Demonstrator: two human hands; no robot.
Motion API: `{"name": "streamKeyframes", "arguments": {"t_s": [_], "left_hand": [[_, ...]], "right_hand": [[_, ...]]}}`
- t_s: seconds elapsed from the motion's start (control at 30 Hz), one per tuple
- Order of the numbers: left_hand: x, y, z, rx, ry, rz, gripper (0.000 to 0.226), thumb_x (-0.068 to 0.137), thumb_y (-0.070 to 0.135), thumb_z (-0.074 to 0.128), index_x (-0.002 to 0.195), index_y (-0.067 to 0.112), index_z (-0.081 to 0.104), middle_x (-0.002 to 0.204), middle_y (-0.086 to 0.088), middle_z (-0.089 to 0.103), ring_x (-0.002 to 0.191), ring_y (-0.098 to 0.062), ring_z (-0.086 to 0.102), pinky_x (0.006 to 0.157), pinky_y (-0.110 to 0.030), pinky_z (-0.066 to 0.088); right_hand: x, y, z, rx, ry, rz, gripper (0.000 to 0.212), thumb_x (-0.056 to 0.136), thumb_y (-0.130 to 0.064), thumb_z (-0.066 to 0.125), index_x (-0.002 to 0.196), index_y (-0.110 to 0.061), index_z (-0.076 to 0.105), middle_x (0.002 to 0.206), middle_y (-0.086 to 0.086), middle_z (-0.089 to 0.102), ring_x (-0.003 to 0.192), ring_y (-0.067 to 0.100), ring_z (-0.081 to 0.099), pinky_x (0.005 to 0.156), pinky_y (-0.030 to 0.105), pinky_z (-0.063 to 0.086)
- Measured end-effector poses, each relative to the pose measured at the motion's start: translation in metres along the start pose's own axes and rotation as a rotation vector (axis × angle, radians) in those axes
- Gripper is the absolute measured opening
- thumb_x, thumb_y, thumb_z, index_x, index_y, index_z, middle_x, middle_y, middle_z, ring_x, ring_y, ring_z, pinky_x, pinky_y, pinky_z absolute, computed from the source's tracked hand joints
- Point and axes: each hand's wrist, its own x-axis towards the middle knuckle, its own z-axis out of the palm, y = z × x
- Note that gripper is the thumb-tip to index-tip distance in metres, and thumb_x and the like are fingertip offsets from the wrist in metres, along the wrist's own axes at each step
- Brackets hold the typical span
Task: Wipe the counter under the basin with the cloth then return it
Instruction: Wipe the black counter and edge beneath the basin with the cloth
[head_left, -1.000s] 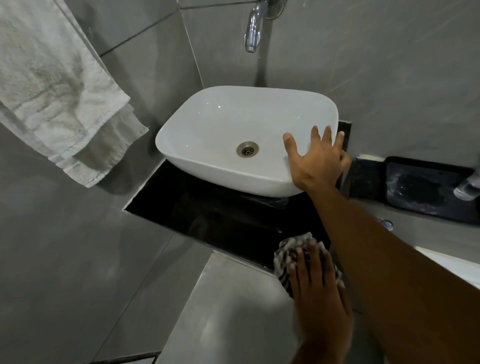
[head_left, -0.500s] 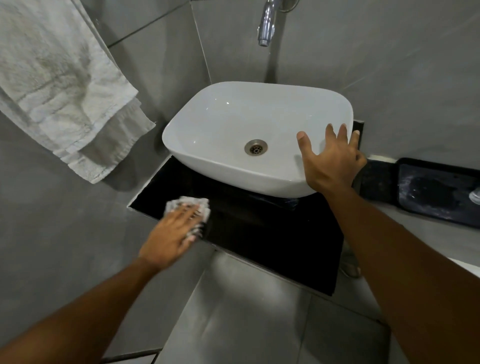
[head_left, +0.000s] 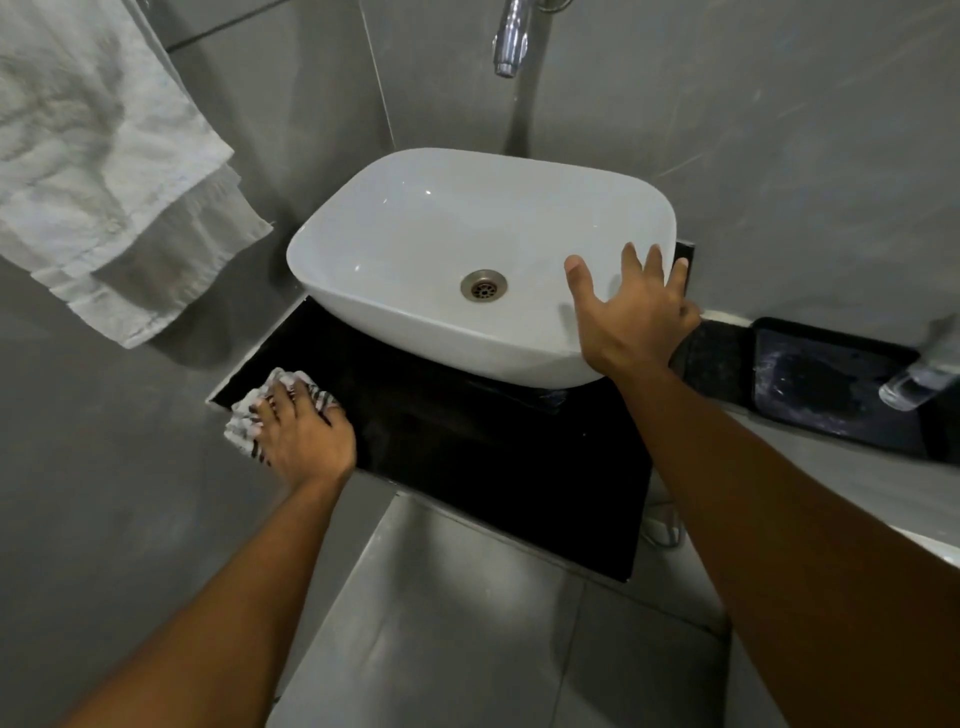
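A white basin (head_left: 415, 223) with a metal drain stands on a black counter (head_left: 498, 467). My left hand (head_left: 304, 434) presses a striped black-and-white cloth (head_left: 249, 415) flat on the counter's front left corner. Fingers of that hand cover most of the cloth. My right hand (head_left: 636, 317) lies with spread fingers on the basin's right rim and holds nothing.
A chrome tap (head_left: 509, 39) hangs over the basin. A white towel (head_left: 98, 171) hangs on the left wall. To the right lies a black tray (head_left: 826, 384) with a clear bottle (head_left: 919, 374) at the frame's edge. Grey tiled walls close in behind and left.
My left hand has swept the cloth from the counter's front right to its front left corner. My right hand has stayed on the basin's rim.
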Motion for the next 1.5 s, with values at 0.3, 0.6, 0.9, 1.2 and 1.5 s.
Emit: {"name": "streamKeyframes", "arguments": {"t_s": [0.3, 0.6, 0.9, 1.2, 1.5], "left_hand": [[-0.070, 0.066, 0.019, 0.022, -0.092, 0.299, 0.058, 0.094, 0.026, 0.047, 0.148, 0.010, 0.033, 0.159, -0.013, 0.026, 0.146, -0.034, 0.020, 0.120, -0.045, 0.012], [-0.140, 0.136, 0.044, -0.006, -0.261, 0.648, 0.066, 0.089, 0.035, 0.039, 0.149, 0.009, 0.032, 0.157, -0.017, 0.029, 0.147, -0.035, 0.020, 0.121, -0.045, 0.014], [-0.170, 0.130, 0.034, -0.253, -0.436, 1.048, 0.065, 0.089, 0.026, 0.048, 0.151, 0.021, 0.029, 0.160, -0.001, 0.026, 0.149, -0.015, 0.013, 0.121, -0.040, 0.017], [-0.138, 0.104, 0.022, -0.288, -0.574, 1.065, 0.064, 0.098, 0.037, 0.047, 0.152, 0.016, 0.021, 0.162, 0.003, 0.013, 0.149, -0.005, 0.009, 0.120, -0.023, 0.012], [-0.139, 0.134, 0.033, -0.204, -0.713, 1.163, 0.070, 0.095, 0.044, 0.047, 0.152, 0.012, 0.021, 0.163, 0.000, 0.015, 0.150, -0.014, 0.013, 0.119, -0.026, 0.013]], "right_hand": [[-0.002, 0.000, -0.001, -0.007, -0.019, -0.007, 0.086, 0.087, -0.077, 0.023, 0.151, -0.021, 0.031, 0.163, 0.005, 0.023, 0.151, 0.032, 0.006, 0.116, 0.055, 0.007], [-0.001, 0.003, -0.001, -0.005, -0.058, -0.033, 0.087, 0.087, -0.077, 0.021, 0.152, -0.020, 0.029, 0.163, 0.006, 0.020, 0.151, 0.032, 0.004, 0.118, 0.054, 0.007], [-0.032, 0.038, -0.019, 0.326, -0.099, -0.260, 0.088, 0.092, -0.068, 0.030, 0.156, -0.013, 0.006, 0.166, 0.009, -0.007, 0.152, 0.026, -0.006, 0.119, 0.050, 0.006], [-0.113, 0.151, 0.000, 0.016, -0.529, -0.840, 0.077, 0.094, -0.060, 0.041, 0.150, -0.009, 0.033, 0.161, 0.012, 0.023, 0.148, 0.027, 0.025, 0.112, 0.045, 0.036], [-0.096, 0.168, -0.003, -0.175, -0.404, -0.976, 0.053, 0.078, -0.044, 0.074, 0.122, -0.015, 0.069, 0.134, 0.006, 0.063, 0.124, 0.018, 0.060, 0.103, 0.028, 0.047]]}}
